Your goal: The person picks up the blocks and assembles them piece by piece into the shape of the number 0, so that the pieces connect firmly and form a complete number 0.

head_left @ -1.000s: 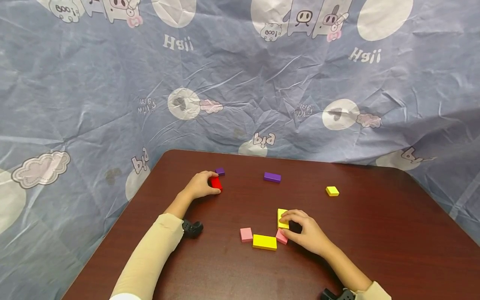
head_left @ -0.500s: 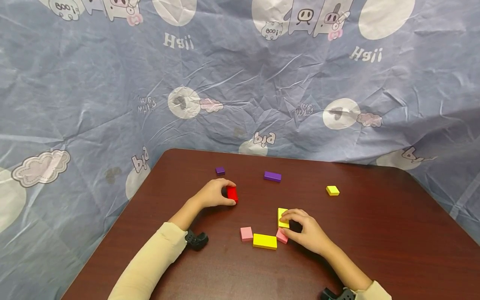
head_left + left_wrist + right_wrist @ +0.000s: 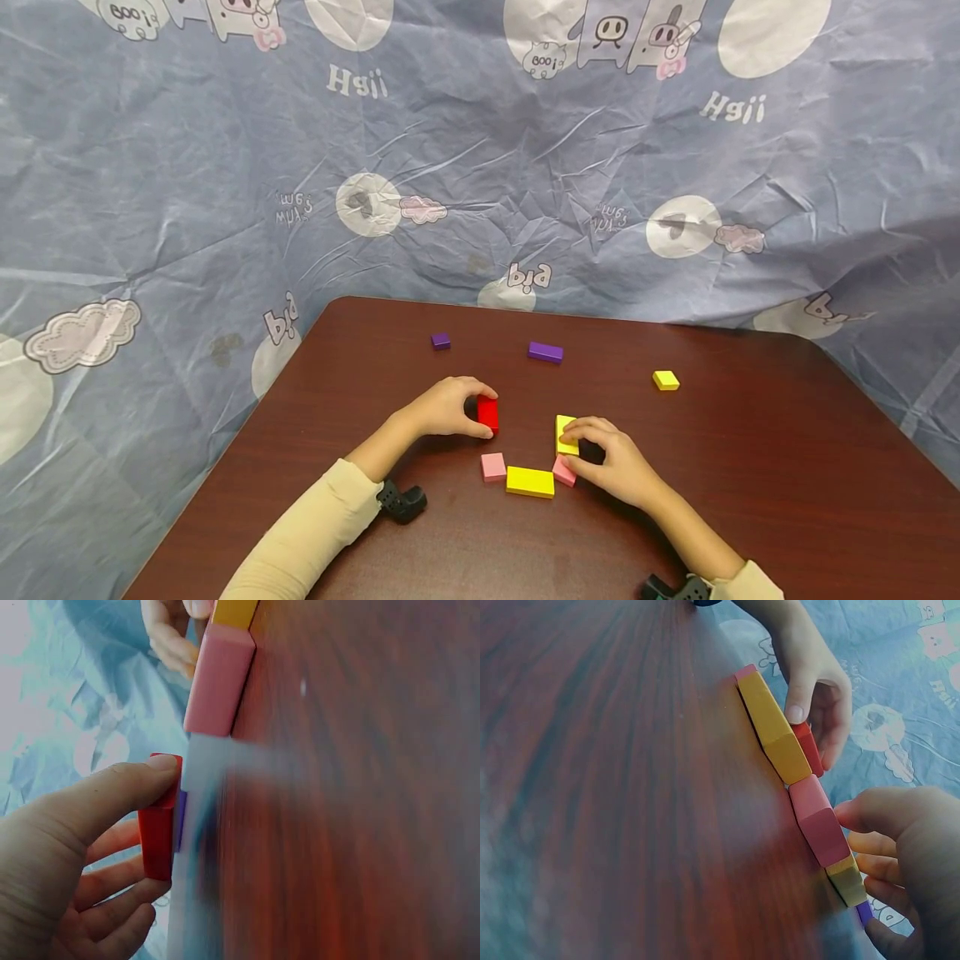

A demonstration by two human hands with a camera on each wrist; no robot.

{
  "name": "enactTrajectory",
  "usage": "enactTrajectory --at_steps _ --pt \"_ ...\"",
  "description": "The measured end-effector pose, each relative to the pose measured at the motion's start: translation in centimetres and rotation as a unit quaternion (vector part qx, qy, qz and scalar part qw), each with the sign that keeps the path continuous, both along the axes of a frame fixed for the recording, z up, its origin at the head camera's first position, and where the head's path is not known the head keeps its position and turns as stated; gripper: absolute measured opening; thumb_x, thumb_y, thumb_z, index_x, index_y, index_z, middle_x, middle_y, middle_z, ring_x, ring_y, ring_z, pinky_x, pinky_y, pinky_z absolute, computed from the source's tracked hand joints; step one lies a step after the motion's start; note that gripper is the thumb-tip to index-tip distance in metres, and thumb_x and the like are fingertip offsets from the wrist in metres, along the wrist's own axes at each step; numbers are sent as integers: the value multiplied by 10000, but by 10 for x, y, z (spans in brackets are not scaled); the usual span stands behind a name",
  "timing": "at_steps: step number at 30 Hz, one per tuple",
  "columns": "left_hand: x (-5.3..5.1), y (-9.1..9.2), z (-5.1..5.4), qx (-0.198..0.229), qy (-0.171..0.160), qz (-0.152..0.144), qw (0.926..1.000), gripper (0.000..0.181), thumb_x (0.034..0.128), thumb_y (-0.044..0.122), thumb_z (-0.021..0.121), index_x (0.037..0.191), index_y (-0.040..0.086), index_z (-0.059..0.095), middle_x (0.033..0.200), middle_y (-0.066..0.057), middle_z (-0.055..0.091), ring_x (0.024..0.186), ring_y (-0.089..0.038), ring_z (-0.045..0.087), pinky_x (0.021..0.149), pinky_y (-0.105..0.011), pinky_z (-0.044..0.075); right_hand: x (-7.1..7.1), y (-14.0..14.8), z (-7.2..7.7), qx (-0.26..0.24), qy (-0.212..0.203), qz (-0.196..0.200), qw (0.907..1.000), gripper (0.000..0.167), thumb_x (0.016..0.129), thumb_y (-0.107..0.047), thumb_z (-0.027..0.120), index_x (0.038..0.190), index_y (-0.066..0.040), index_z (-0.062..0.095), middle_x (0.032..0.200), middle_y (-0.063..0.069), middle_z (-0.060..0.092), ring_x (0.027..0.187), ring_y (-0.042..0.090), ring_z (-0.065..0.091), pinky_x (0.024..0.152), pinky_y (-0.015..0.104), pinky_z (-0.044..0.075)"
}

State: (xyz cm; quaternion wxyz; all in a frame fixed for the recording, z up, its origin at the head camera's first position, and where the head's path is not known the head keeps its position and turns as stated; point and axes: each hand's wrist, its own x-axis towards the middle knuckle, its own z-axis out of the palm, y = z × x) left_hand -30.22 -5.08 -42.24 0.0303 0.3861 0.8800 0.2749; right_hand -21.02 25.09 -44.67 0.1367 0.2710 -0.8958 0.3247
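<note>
My left hand (image 3: 450, 408) pinches a red rectangular block (image 3: 487, 414) between thumb and fingers; in the left wrist view the red block (image 3: 157, 832) appears just off the table. At the right, my right hand (image 3: 618, 462) has its fingers bent over an upright-lying yellow block (image 3: 566, 429), while its thumb touches a small pink block (image 3: 564, 472). Left of that pink block lies another yellow rectangular block (image 3: 530, 482), then a second pink block (image 3: 493, 467). Together these blocks form a bent row. Part of the right-hand yellow block is hidden by my fingers.
Farther back on the dark brown table (image 3: 720, 500) lie a small purple block (image 3: 441, 342), a longer purple block (image 3: 545, 352) and a small yellow block (image 3: 666, 381). A blue patterned cloth (image 3: 465, 150) hangs behind the table's far edge.
The red block has travelled in my left hand from beside the small purple block, rightward and nearer, to just behind the left pink block. My right hand has stayed in place.
</note>
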Motion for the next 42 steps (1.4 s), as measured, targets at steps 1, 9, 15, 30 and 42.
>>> enactTrajectory --at_steps 1,9,15,30,42 --pt "1 1 0 0 -10 -31 10000 542 776 366 799 1230 105 657 1179 -4 635 1043 -163 561 932 -326 466 0 0 0 -3 6 4 10000 235 810 -196 799 1027 -160 714 1109 -28 634 1058 202 575 890 463 486" --pt "5 4 -4 -92 -81 -72 9999 542 780 368 800 1239 119 652 1165 19 632 1005 -136 553 896 -292 473 -1 1 0 0 116 24 9999 233 810 -186 799 1025 -167 712 1102 -52 631 1053 195 576 888 447 487" --pt "9 5 -6 -85 -160 -167 9997 541 787 356 798 1247 113 647 1172 19 627 1000 -132 550 878 -273 478 -1 1 -1 -10 32 34 10000 235 818 -205 794 1034 -164 711 1107 -45 630 1055 197 576 888 458 484" --pt "12 3 -6 -184 -18 -403 9990 489 838 348 750 1255 116 642 1221 -12 615 1089 -170 547 963 -320 444 0 1 -2 -20 -38 25 10000 227 824 -207 789 1035 -178 710 1114 -44 629 1063 199 572 894 468 481" --pt "11 4 -5 -147 88 -549 9983 437 862 336 725 1235 118 661 1175 -2 630 1044 -158 559 934 -303 454 0 1 0 -1 -20 14 10000 233 820 -198 791 1036 -164 710 1113 -46 626 1060 200 571 892 467 483"
